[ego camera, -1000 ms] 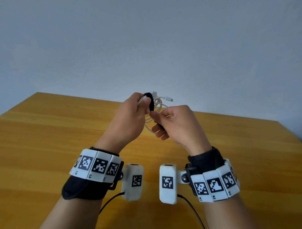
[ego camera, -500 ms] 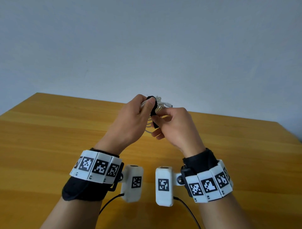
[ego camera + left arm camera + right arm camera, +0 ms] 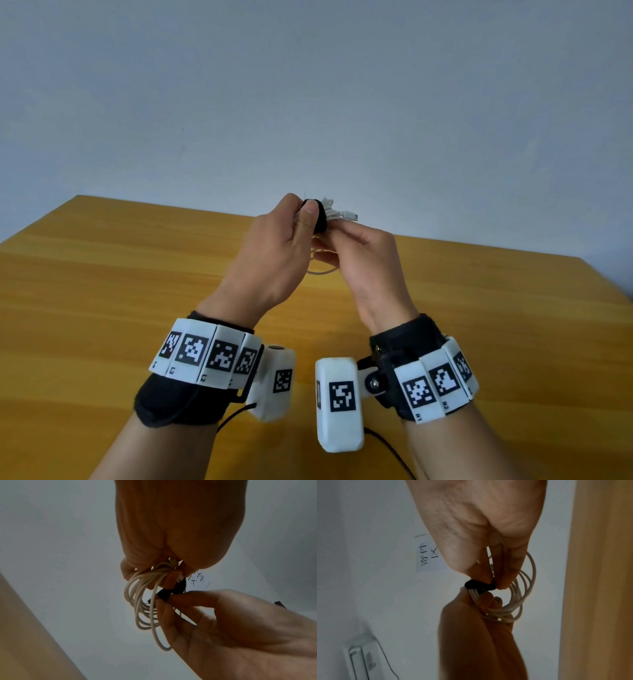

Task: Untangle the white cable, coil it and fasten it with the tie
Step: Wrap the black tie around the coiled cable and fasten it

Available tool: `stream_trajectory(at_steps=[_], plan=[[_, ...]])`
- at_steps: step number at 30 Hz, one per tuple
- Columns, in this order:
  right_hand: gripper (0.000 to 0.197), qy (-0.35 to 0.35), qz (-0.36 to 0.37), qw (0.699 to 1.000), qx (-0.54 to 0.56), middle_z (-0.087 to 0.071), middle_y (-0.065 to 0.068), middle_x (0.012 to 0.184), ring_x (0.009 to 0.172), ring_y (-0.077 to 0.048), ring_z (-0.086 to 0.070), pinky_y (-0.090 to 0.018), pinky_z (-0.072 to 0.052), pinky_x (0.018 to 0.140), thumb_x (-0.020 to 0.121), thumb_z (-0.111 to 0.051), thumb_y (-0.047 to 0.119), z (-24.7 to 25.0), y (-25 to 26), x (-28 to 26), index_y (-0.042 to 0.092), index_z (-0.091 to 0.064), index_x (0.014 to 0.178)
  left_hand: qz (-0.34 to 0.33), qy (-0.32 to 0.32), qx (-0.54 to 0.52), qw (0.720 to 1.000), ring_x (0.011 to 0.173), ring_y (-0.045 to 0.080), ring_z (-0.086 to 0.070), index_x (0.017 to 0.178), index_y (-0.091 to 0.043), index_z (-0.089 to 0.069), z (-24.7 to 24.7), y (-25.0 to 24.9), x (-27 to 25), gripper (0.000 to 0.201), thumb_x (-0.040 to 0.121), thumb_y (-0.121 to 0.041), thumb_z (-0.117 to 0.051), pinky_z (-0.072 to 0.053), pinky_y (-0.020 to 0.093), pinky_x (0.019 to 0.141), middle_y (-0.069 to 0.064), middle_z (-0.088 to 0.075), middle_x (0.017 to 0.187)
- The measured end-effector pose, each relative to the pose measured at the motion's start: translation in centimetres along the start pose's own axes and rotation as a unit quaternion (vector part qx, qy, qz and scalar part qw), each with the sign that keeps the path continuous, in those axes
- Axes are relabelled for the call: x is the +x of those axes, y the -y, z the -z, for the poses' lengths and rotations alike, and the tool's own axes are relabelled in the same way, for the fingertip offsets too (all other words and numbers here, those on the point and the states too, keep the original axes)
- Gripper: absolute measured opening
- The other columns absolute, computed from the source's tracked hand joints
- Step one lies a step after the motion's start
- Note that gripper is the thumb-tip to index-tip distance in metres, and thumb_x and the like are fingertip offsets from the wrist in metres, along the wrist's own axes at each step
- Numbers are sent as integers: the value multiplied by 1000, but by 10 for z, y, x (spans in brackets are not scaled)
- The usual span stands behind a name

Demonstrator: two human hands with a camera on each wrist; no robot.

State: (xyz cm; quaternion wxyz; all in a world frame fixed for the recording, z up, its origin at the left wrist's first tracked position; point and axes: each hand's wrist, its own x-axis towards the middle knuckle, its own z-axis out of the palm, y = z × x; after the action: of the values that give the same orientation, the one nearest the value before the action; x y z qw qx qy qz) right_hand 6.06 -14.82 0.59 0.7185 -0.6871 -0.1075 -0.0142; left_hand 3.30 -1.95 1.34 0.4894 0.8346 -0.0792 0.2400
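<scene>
My left hand (image 3: 274, 246) pinches the coiled white cable (image 3: 145, 601) bunched so my right hand (image 3: 363, 260) can pull the pinched black tie (image 3: 477, 586) tight around it.

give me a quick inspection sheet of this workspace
surface: wooden table, bare where visible
job's things: white cable coiled, held in the air; black tie wrapped round the bundle
clutter: nothing seen
grippers: left hand grips the coil; right hand pinches the tie's end
cables: black leads from the wrist cameras
surroundings: grey wall; paper note with handwriting
</scene>
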Motion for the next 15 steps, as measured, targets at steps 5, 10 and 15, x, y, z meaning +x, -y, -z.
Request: stream_trajectory(at_steps=[5,10,15], plan=[[20,29,-90,964,247,-74,-9,87,83,-19,-68,-29,-56,78,96,-59,7,1,10,1,8,-76,84,-1,14,-3,1000,61,8,-50,83,-17,-50,-3,-1,-1,37,110,-38,-35,-37,23,52,-2,-59,71],[10,40,-122,947,296,-74,-5,94,87,-15,-69,-23,-53,77,95,-68,14,-3,5,0,8,-75,98,-1,18,2,1000,63,12,-56,88,-14,-52,-7,0,-2,38,110,-39,-35,-40,25,52,-1,-63,71],[15,44,-146,926,346,-72,-7,99,90,-16,-67,-28,-48,93,91,-68,8,-1,4,1,4,-72,105,-12,22,33,999,57,8,-50,81,-23,-46,-7,1,-2,37,110,-42,-33,-30,27,55,-8,-55,66]])
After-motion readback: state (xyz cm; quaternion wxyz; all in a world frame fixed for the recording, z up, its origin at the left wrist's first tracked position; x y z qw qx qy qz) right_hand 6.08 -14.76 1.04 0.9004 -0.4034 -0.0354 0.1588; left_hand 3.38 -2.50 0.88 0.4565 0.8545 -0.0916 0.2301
